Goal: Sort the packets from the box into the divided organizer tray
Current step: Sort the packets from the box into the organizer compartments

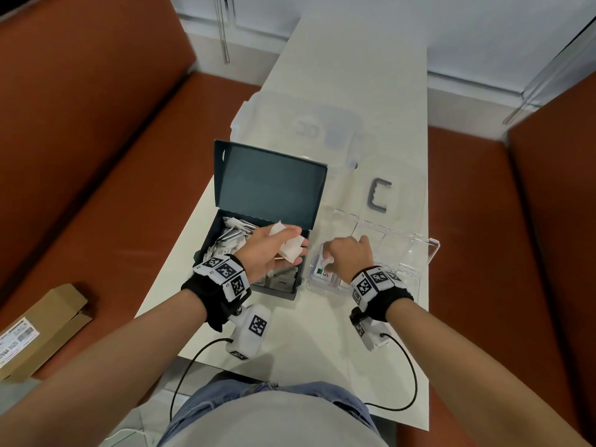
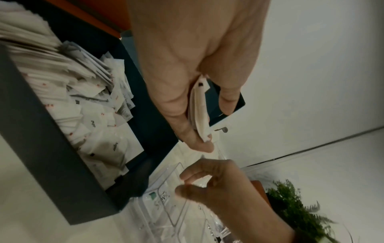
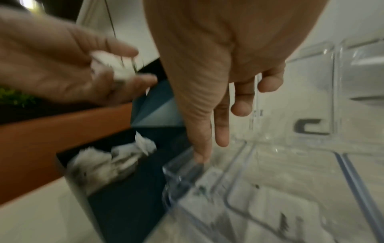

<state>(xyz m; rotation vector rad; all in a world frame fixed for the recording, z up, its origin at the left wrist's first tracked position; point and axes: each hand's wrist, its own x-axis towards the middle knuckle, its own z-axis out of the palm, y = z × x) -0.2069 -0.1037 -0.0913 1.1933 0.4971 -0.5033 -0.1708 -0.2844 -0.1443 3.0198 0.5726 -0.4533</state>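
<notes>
Head view, left hand [image 1: 269,250] clamps flat paper packets [image 1: 292,250], right hand [image 1: 350,254] relaxed over clear tray [image 1: 422,253]

Long pale tabletop [image 1: 351,75] running away toward a white wall [image 1: 483,33] with a low white ledge along its foot. Rust-orange upholstered benches on both sides [image 1: 96,124], backs rising tall. Brown cardboard carton [image 1: 38,330] lying on the left seat. Green fern-like plant [image 2: 295,205] nearby. Soft, even indoor light.
</notes>
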